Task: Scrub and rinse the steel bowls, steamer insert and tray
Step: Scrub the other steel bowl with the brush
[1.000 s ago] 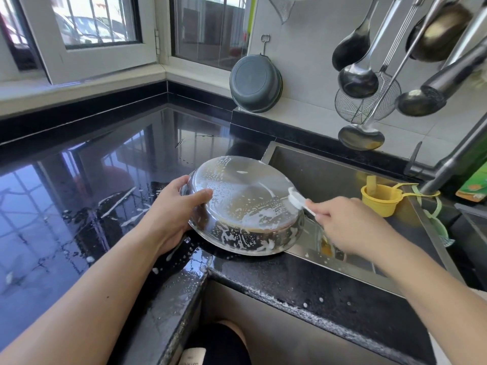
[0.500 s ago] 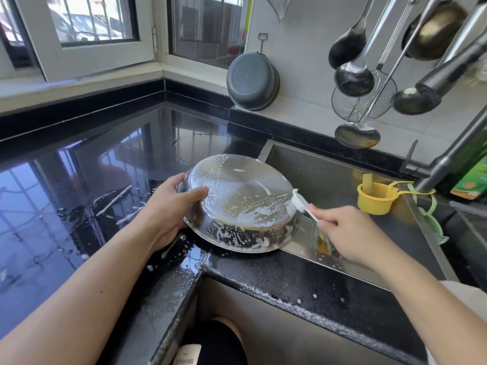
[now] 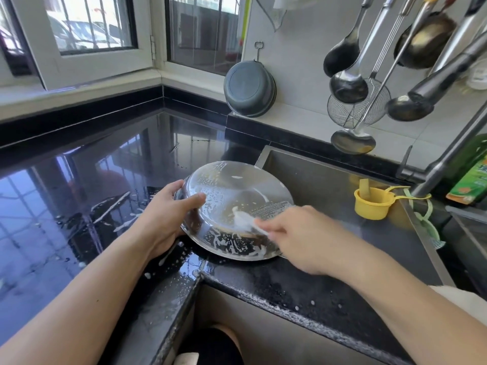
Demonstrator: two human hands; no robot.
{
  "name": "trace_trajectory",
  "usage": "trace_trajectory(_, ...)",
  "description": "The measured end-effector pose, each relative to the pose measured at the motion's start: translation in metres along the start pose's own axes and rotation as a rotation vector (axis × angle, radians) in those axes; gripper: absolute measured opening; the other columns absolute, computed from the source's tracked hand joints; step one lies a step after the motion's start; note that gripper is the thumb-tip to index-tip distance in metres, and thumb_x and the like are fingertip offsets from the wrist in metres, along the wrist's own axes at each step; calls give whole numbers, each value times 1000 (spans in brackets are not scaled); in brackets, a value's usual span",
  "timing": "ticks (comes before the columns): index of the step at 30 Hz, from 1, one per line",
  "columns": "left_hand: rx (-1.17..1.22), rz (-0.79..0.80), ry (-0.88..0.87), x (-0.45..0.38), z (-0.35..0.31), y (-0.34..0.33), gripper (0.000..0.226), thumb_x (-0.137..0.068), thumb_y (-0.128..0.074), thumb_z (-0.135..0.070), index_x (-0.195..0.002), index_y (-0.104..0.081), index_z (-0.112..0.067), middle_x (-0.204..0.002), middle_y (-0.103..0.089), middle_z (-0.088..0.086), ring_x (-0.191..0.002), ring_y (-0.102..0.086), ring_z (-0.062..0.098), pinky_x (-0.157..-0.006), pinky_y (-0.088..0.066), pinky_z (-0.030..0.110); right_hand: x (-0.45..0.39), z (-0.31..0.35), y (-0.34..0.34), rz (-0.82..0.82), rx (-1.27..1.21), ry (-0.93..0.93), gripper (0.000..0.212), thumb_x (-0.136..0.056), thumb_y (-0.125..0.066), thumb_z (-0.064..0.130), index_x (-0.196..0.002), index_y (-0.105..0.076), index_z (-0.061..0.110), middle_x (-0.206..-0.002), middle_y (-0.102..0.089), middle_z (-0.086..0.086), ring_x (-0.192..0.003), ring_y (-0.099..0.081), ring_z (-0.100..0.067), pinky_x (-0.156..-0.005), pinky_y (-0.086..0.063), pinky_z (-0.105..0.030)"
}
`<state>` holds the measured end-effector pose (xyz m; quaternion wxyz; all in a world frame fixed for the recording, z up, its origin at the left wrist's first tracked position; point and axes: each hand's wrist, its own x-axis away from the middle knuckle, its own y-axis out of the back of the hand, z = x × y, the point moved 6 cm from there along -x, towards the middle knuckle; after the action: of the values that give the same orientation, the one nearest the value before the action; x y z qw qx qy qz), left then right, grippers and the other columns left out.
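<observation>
1. Steel bowl (image 3: 237, 204) lies upside down and tilted at the corner of the black counter (image 3: 79, 180), its far edge over the near left corner of the sink (image 3: 329, 175). Soap foam and drops cover its bottom and side.
2. The left hand (image 3: 163, 219) holds the bowl at its left side, thumb on the bottom and fingers curled over the rim.
3. The right hand (image 3: 297, 238) is closed around a white brush (image 3: 250, 222), which touches the bowl's bottom in a patch of foam. The hand and the brush are blurred.
4. A yellow cup (image 3: 371, 204) hangs at the right wall of the sink, near the tap (image 3: 442, 159).
5. A green bottle (image 3: 469, 175) stands behind the tap.
6. Ladles (image 3: 347, 83) and a wire skimmer (image 3: 358, 106) hang on the wall above the sink, and a grey basin (image 3: 247, 88) hangs on the wall to their left.
7. White foam streaks lie on the wet counter left of the bowl.
</observation>
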<state>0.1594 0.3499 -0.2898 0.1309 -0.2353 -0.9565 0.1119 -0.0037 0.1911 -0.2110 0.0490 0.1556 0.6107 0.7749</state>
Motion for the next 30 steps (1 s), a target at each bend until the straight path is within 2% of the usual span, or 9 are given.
trace_trajectory(4, 7, -2, -15, 3, -1, -2, 38, -96, -70, -5, -127, -57, -23, -113, -75, 11, -93, -78, 32, -79, -63, 56, -14, -20, 19, -129, 171, -228, 45, -97, -45, 19, -138, -57, 34, -100, -53, -8, -83, -58, -32, -75, -50, -38)
trace_trajectory(7, 23, -3, 1, 1, 0, 0, 47, -96, -70, -5, -137, -55, -20, -116, -74, 13, -92, -78, 31, -74, -64, 54, 0, 19, -1, -65, 84, -20, 42, -94, -49, 19, -132, -59, 35, -90, -62, -2, -68, -55, -20, -57, -43, -31)
trace_trajectory(9, 22, -10, 7, -1, 2, 1, 53, -96, -70, -5, -144, -52, -16, -119, -73, 14, -93, -78, 32, -70, -65, 51, -1, 17, -3, -74, 121, 4, 39, -95, -51, 23, -131, -58, 37, -96, -65, -3, -75, -57, -24, -61, -42, -33)
trace_trajectory(13, 17, -20, -3, -1, 2, 3, 64, -94, -73, -7, -151, -47, -17, -128, -69, 15, -96, -77, 31, -74, -64, 51, -15, -39, 26, -178, 232, -329, 40, -96, -46, 20, -133, -60, 26, -92, -51, -6, -81, -54, -32, -70, -45, -36)
trace_trajectory(17, 16, -22, 7, -3, 3, 3, 66, -94, -73, -7, -153, -45, -17, -129, -68, 15, -95, -77, 32, -72, -64, 52, -6, 4, -2, -43, 51, -43, 43, -100, -46, 25, -133, -58, 49, -97, -57, 5, -77, -53, -24, -68, -41, -30)
trace_trajectory(21, 4, -6, -10, -1, 2, 0, 56, -95, -70, -5, -147, -51, -15, -119, -72, 14, -92, -78, 30, -74, -64, 52, -26, -22, 17, -162, 134, -213, 37, -99, -48, 24, -133, -62, 29, -97, -59, -4, -77, -58, -26, -64, -43, -34)
trace_trajectory(25, 6, -11, 5, -2, 3, 1, 58, -95, -70, -5, -148, -49, -16, -120, -71, 13, -89, -78, 29, -73, -64, 52, -15, 23, -5, -67, 51, 21, 41, -100, -47, 24, -133, -60, 43, -95, -56, 2, -72, -49, -20, -62, -37, -28)
trace_trajectory(27, 9, -7, 3, -3, 3, 1, 59, -95, -70, -5, -149, -48, -16, -120, -71, 13, -89, -78, 29, -70, -65, 49, -25, 10, 4, -99, 95, -59, 39, -97, -48, 22, -131, -63, 37, -98, -59, -2, -76, -50, -24, -68, -40, -30)
trace_trajectory(30, 7, 0, 2, -3, 3, 2, 59, -95, -70, -5, -149, -48, -16, -121, -71, 14, -90, -78, 30, -71, -64, 49, -28, -13, 21, -196, 202, -219, 33, -94, -48, 17, -124, -62, 21, -81, -49, -2, -77, -54, -29, -66, -42, -36)
